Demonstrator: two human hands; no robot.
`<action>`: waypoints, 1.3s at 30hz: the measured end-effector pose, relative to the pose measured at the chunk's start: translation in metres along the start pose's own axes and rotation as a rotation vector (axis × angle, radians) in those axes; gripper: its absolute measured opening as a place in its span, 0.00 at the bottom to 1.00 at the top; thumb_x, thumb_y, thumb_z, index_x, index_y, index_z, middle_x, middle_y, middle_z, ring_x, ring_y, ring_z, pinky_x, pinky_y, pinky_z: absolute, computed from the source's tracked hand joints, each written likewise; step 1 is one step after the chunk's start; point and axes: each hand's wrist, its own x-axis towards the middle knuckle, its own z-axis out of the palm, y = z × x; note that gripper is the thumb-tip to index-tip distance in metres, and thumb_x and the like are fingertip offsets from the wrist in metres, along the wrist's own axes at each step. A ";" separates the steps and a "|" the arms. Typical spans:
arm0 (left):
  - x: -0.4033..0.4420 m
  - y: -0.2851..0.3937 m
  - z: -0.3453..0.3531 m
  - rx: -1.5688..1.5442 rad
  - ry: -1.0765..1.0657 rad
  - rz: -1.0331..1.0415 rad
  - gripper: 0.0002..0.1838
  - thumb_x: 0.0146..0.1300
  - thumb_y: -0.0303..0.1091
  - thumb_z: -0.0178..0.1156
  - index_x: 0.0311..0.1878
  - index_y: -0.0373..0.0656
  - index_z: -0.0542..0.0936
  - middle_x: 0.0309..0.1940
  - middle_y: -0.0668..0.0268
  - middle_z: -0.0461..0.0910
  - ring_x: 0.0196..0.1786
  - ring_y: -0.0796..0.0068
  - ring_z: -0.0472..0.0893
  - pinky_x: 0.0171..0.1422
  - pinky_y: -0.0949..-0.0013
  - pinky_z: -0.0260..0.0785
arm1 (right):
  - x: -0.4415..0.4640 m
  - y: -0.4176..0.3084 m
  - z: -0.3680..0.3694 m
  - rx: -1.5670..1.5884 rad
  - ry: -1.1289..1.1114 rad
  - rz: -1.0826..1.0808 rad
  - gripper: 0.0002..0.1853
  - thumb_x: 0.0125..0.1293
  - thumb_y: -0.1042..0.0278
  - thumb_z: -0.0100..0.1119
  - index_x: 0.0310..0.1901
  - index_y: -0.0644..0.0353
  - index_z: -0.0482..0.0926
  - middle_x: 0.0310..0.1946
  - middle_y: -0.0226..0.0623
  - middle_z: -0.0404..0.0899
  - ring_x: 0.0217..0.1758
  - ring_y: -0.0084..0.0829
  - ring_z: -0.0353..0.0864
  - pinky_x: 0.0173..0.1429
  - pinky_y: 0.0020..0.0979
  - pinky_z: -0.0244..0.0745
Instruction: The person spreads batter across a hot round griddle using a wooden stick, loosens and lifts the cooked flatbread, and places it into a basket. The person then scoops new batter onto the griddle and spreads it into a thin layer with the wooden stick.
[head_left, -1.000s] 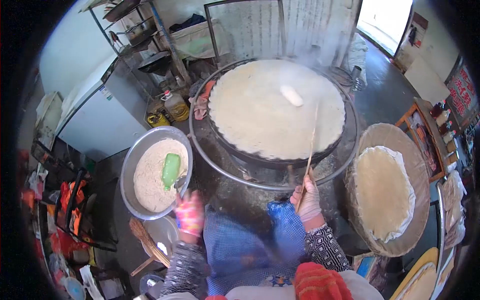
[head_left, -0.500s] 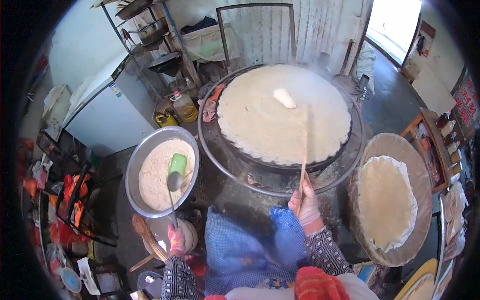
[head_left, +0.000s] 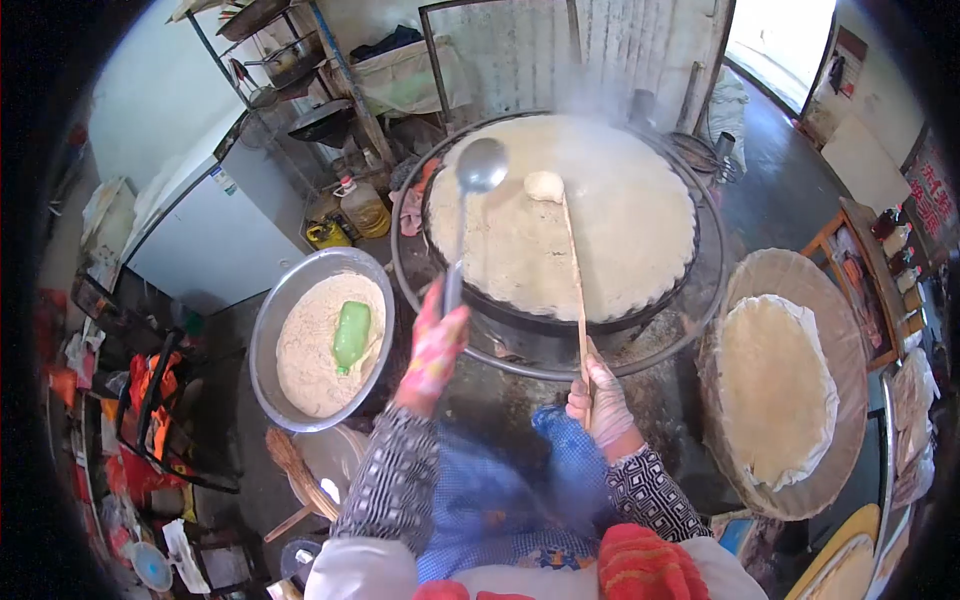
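My left hand (head_left: 432, 350), in a pink-patterned glove, grips the handle of a metal ladle (head_left: 483, 166). The ladle's bowl hangs over the left side of a large round griddle, where a thin pale pancake (head_left: 630, 230) covers the surface. My right hand (head_left: 603, 398), under a clear glove, is closed around a long thin wooden stick (head_left: 577, 275). At the stick's far end is a lump of batter (head_left: 544, 186) on the pancake. To the left stands a metal basin (head_left: 262, 372) of batter (head_left: 310, 345), with a green plastic bottle (head_left: 352, 335) lying in it.
A metal ring (head_left: 404, 280) surrounds the griddle, and steam rises at its back. On the right, a round covered stand (head_left: 850, 400) bears a finished pancake (head_left: 775, 390). A white freezer (head_left: 215, 235) and an oil jug (head_left: 365, 210) are at the left; a broom (head_left: 290, 460) lies below the basin.
The ladle has come up out of the basin and swung right, over the griddle. The batter lump has shifted left and looks smaller, and the stick's far end has swung left to it.
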 end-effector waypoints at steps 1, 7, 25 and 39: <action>0.023 -0.010 0.012 0.345 0.038 0.057 0.34 0.58 0.26 0.54 0.68 0.41 0.55 0.25 0.63 0.71 0.22 0.74 0.70 0.24 0.69 0.64 | -0.005 0.003 0.001 -0.049 0.014 -0.073 0.20 0.67 0.58 0.50 0.62 0.37 0.68 0.13 0.27 0.65 0.10 0.22 0.61 0.12 0.26 0.58; 0.074 -0.060 0.058 1.050 -0.001 0.369 0.37 0.56 0.23 0.48 0.70 0.40 0.50 0.33 0.42 0.77 0.33 0.47 0.79 0.38 0.55 0.71 | -0.012 0.036 0.003 -0.127 -0.049 -0.138 0.22 0.69 0.59 0.47 0.65 0.37 0.63 0.21 0.26 0.69 0.15 0.19 0.65 0.17 0.24 0.61; -0.067 0.035 -0.058 -1.369 -0.194 -0.544 0.09 0.71 0.37 0.44 0.36 0.43 0.65 0.16 0.77 0.60 0.13 0.87 0.63 0.12 0.82 0.53 | -0.024 -0.065 -0.036 -0.315 0.160 -0.466 0.24 0.63 0.64 0.57 0.61 0.52 0.68 0.24 0.22 0.71 0.12 0.14 0.62 0.11 0.19 0.58; -0.102 -0.087 -0.252 -0.538 0.472 -0.619 0.04 0.61 0.24 0.54 0.32 0.42 0.69 0.23 0.66 0.70 0.16 0.85 0.64 0.12 0.85 0.53 | -0.055 -0.134 -0.006 -2.272 0.601 -0.528 0.27 0.62 0.65 0.52 0.63 0.33 0.63 0.31 0.53 0.78 0.34 0.53 0.78 0.37 0.44 0.74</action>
